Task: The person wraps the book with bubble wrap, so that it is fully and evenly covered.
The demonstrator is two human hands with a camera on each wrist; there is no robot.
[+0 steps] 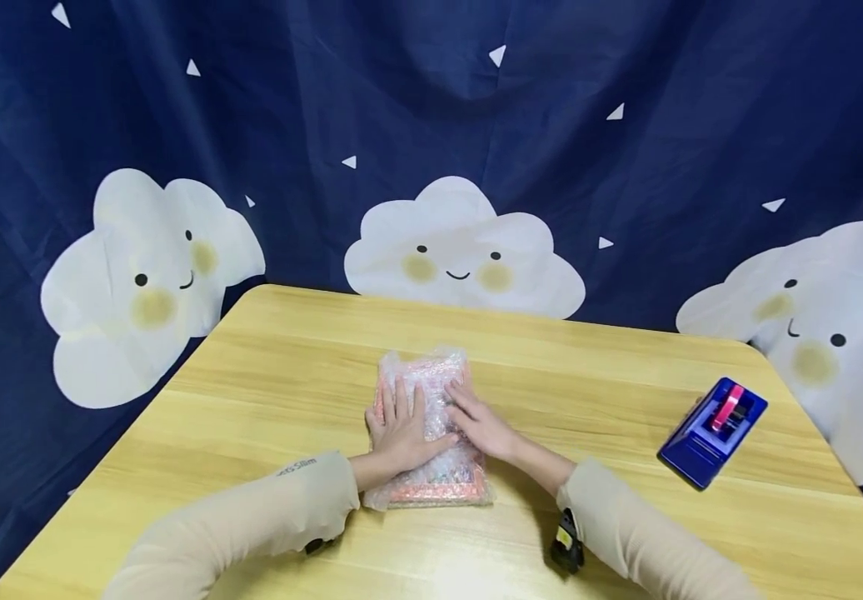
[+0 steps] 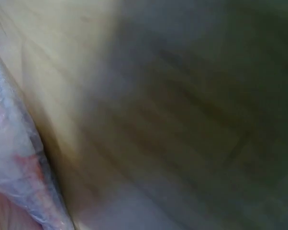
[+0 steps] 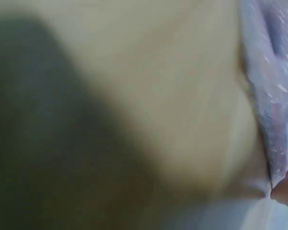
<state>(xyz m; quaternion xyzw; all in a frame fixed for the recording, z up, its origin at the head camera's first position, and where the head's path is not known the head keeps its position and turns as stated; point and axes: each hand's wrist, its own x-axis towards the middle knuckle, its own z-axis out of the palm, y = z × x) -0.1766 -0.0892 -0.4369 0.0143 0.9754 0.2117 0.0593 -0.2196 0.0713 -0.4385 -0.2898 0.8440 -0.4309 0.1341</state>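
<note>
A flat rectangular item with a pink-orange border, wrapped in clear bubble wrap (image 1: pixel 442 477), lies on the table in the head view. My left hand (image 1: pixel 400 437) rests on its left and middle part, fingers spread and straight. On the upper right part lies my right hand (image 1: pixel 482 423), its fingers straight and touching the wrap. The left wrist view catches one edge of the bubble wrap (image 2: pixel 24 143) at the left. In the right wrist view the bubble wrap (image 3: pixel 273 96) runs down the right side, with a fingertip (image 3: pixel 286 190) against it. What the wrap encloses is partly hidden by my hands.
A blue tape dispenser (image 1: pixel 712 433) with a red roll stands on the right side of the wooden table (image 1: pixel 274 375). Behind the table hangs a dark blue curtain (image 1: pixel 289 100) with smiling clouds and small white triangles.
</note>
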